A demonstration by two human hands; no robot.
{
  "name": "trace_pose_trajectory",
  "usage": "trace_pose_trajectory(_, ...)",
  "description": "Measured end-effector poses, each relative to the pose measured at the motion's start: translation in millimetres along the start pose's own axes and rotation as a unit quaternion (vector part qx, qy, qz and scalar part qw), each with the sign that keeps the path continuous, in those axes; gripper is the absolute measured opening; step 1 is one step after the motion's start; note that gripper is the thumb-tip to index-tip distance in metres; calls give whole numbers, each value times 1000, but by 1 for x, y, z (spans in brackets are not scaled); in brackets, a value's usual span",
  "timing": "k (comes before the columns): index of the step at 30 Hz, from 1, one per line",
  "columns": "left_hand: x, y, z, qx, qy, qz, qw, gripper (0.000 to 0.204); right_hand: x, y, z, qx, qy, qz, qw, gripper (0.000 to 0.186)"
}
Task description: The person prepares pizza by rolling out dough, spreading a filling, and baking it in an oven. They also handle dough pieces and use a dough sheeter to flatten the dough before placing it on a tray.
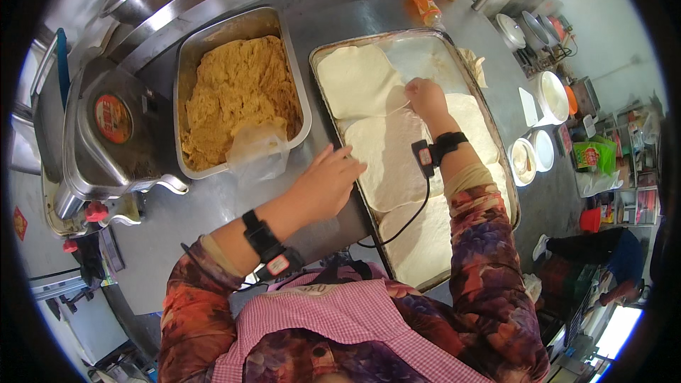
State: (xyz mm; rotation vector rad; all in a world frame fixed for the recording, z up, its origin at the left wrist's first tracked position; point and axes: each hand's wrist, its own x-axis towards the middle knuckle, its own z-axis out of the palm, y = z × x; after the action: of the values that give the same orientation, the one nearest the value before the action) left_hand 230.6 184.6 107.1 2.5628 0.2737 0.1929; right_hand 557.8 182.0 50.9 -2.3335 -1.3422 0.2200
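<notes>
Flat pale dough sheets (386, 163) lie in rows on a worn metal baking tray (418, 41), with a bare patch at its far right. My right hand (427, 103) is over the far part of the tray, its fingers closed on the edge of a dough sheet (358, 81); the fingertips are partly hidden. Stretched out and holding nothing, the fingers of my left hand (330, 179) reach the tray's left rim. Beyond that hand, a deep steel pan (306, 110) holds a large mass of yellow-brown filling or dough (237, 89), with a clear plastic bag (259, 152) at its near corner.
A steel machine (117, 135) stands on the left of the steel table (326, 18). An orange bottle (424, 6) lies behind the tray. White tubs (543, 149) stand at the right. Another person (603, 252) is at the far right. A cable (408, 230) hangs from my right wrist.
</notes>
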Motion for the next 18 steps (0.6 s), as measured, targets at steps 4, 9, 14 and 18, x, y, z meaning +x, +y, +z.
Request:
trace_pose_trajectory(4,-36,4,-4,-51,7,20,998,37,-16,-8,6,22,149,-100,984,17)
trace_pose_trajectory(9,-75,1,-15,-105,43,-6,994,30,-34,-45,33,-93,106,-264,954,41)
trace_pose_trajectory(14,-108,-5,-32,-134,76,-72,985,30,-21,-56,28,-86,27,-137,987,29)
trace_pose_trajectory(18,-132,-7,-43,-136,119,-132,975,25,2,-66,23,-185,-50,-94,977,25)
